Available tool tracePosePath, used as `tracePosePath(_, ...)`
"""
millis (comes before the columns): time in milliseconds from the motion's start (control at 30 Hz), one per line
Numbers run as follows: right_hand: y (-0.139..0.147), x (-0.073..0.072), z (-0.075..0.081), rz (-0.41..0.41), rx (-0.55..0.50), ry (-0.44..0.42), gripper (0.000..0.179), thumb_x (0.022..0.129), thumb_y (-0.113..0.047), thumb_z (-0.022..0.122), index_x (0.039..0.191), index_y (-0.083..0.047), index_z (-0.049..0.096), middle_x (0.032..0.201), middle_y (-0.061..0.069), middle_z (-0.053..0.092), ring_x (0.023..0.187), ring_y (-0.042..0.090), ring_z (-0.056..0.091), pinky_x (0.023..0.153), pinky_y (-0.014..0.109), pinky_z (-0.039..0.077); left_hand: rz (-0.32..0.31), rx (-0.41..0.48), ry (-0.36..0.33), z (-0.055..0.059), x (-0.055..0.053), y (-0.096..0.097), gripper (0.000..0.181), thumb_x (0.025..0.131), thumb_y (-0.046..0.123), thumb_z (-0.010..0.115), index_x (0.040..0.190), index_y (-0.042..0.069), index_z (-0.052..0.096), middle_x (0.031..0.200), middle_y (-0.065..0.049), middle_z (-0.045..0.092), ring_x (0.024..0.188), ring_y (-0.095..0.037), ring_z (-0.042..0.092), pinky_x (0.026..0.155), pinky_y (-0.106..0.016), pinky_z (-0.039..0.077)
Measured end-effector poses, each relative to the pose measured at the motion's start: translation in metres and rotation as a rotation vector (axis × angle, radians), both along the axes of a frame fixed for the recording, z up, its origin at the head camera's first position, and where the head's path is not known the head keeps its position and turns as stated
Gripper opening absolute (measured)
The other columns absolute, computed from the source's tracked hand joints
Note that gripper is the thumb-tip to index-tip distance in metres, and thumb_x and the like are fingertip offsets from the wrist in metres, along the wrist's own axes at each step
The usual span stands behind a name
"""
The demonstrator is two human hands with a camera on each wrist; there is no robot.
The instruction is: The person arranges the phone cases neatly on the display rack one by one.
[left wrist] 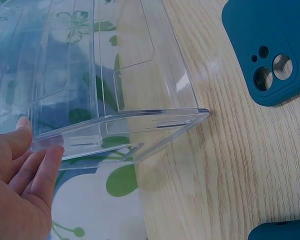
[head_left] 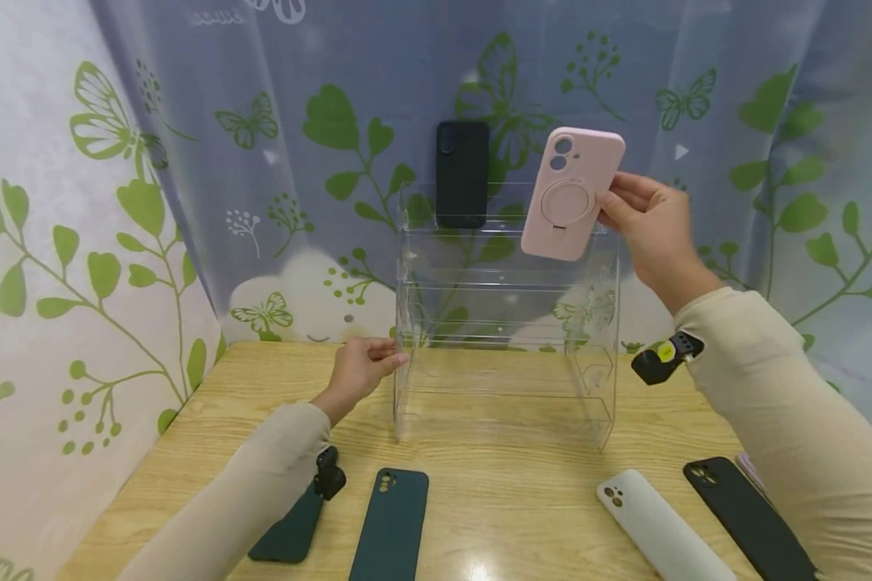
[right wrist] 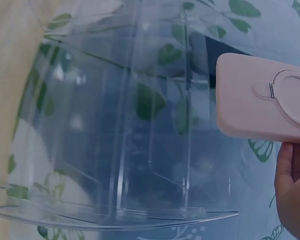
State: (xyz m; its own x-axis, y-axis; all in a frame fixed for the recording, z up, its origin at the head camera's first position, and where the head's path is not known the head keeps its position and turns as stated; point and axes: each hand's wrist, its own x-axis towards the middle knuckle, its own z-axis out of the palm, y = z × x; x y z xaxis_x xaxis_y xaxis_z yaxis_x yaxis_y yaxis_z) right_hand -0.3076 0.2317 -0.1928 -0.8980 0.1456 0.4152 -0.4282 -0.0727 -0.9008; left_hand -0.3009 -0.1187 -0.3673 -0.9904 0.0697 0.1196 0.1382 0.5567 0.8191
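Observation:
In my right hand (head_left: 654, 226) is a pink phone case (head_left: 574, 194), pinched by its side edge between thumb and fingers. It is tilted, with camera holes and a round ring on its back, in front of the upper right of a clear acrylic tiered rack (head_left: 509, 395). My left hand (head_left: 363, 367) pinches the rack's left side edge. The left wrist view shows thumb and fingers on either side of that clear panel (left wrist: 155, 117). A black phone case (head_left: 462, 173) stands upright on the top tier, left of the pink one.
On the wooden table (head_left: 509, 492) lie two dark teal phone cases (head_left: 391, 524) at the front left, one partly behind my left forearm. At the front right are a white case (head_left: 661, 524), a black case (head_left: 748, 516) and a purple edge. A leaf-patterned curtain (head_left: 276, 218) hangs behind.

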Motion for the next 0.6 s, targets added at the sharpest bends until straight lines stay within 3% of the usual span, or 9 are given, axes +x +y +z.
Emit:
tracePosePath(233, -0.007, -0.021, 0.018, -0.030, -0.047, -0.030, 0.041, 0.088, -0.007, 0.067, 0.128, -0.001, 0.061, 0.127, 0.012, 0.062, 0.109, 0.016, 0.064, 0.085, 0.019, 0.053, 0.013, 0.028, 0.011, -0.001, 0.003, 0.002, 0.044, 0.088, 0.024, 0.071, 0.128, 0.006, 0.062, 0.117, -0.013, 0.067, 0.108, -0.027, 0.064, 0.087, -0.039, 0.056)
tracePosePath(400, -0.013, -0.033, 0.022, -0.043, -0.126, -0.020, 0.037, 0.088, -0.002, 0.066, 0.124, 0.001, 0.062, 0.115, 0.010, 0.067, 0.105, 0.017, 0.065, 0.089, 0.022, 0.053, 0.025, 0.073, 0.000, -0.003, 0.004, 0.003, 0.043, 0.088, 0.023, 0.071, 0.127, 0.007, 0.063, 0.116, -0.013, 0.068, 0.105, -0.026, 0.066, 0.087, -0.039, 0.056)
tracePosePath(600, -0.019, -0.046, 0.023, -0.089, -0.124, 0.025, 0.034, 0.090, 0.000, 0.063, 0.123, 0.003, 0.062, 0.110, 0.011, 0.068, 0.102, 0.017, 0.065, 0.094, 0.026, 0.051, 0.036, 0.146, -0.005, -0.004, 0.006, 0.005, 0.042, 0.088, 0.019, 0.072, 0.126, 0.004, 0.063, 0.114, -0.015, 0.068, 0.100, -0.026, 0.068, 0.084, -0.036, 0.057)
